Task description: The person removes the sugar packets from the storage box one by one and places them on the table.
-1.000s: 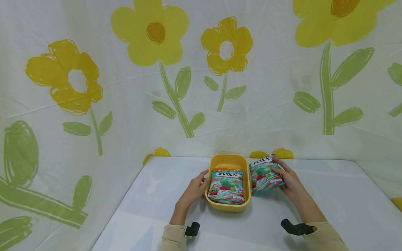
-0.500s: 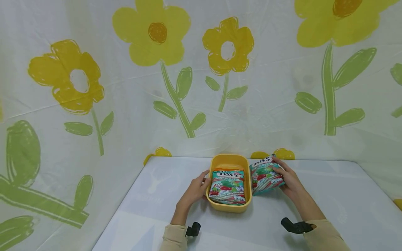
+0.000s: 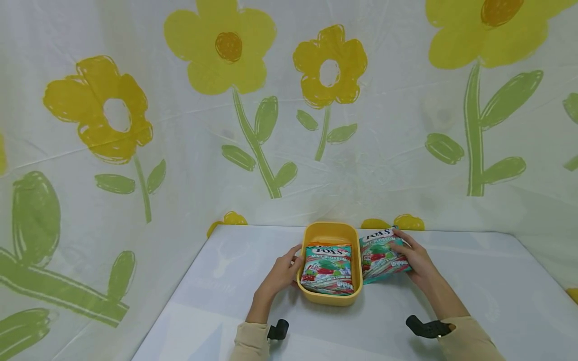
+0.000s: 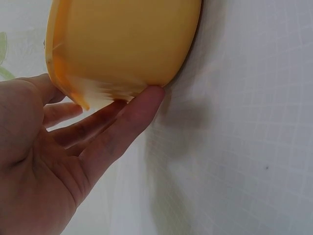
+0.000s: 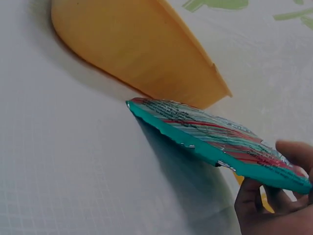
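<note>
A yellow plastic bin rests on the white table with a Fox's Mint Blossom candy bag lying inside it. On the bin's left side, my left hand holds it, thumb at the rim and fingers against the outer wall. Just right of the bin, my right hand grips a second Fox's candy bag by its right edge. This bag is tilted, its far corner low beside the bin's wall, with a shadow beneath it.
The white table ends at a flower-print cloth backdrop close behind the bin. A black strap piece is on the left wrist and another black piece on the right.
The bag in my right hand has dipped slightly and its top edge sits lower. My left hand and the bin stay together; the head view has shifted a little.
</note>
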The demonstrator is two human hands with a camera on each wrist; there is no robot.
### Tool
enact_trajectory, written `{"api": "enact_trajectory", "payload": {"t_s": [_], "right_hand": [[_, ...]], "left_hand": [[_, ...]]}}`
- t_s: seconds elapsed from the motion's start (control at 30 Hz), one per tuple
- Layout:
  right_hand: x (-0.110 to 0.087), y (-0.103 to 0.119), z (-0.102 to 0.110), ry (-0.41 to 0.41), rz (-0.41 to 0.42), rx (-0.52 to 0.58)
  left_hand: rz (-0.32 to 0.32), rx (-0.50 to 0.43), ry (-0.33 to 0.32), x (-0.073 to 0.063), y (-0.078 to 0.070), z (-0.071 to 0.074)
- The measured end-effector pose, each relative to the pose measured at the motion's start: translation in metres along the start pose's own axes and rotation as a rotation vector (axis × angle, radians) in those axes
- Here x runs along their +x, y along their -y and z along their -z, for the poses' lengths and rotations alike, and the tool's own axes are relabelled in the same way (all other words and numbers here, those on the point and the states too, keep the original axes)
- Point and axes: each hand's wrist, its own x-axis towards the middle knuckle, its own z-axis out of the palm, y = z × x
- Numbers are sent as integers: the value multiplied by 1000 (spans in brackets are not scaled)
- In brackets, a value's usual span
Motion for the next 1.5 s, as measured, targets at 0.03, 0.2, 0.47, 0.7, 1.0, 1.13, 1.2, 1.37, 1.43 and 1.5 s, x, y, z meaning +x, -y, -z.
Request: {"api": "enact_trajectory", "payload": {"t_s": [0.03, 0.2, 0.47, 0.7, 1.0, 1.13, 1.2, 1.37, 1.43, 1.5], "right_hand": [[0, -1, 0, -9, 13, -57], [-1, -1, -1, -58, 97, -381], [-2, 2, -4, -94, 209, -745], [-3, 0, -7, -152, 318, -899], [-4, -8, -8, -196, 391, -934], [-5, -10, -6, -202, 391, -952], [-6, -11, -5, -206, 387, -961], [-7, -14, -4, -214, 373, -990], [-9, -14, -4, -215, 361, -1002], [-10, -13, -4, -213, 343, -1014]], "left_hand": [[-5, -2, 1, 0, 0, 0], [0, 5, -1, 0, 1, 0], [-1, 5, -2, 1, 1, -1], [-11, -3, -2, 2, 1, -1], [-17, 12, -5, 0, -1, 0], [-13, 10, -5, 0, 0, 0], [-11, 9, -5, 1, 0, 0], [-12, 12, -7, 0, -1, 0], [-11, 12, -7, 0, -1, 0], [-11, 11, -6, 0, -1, 0]]}}
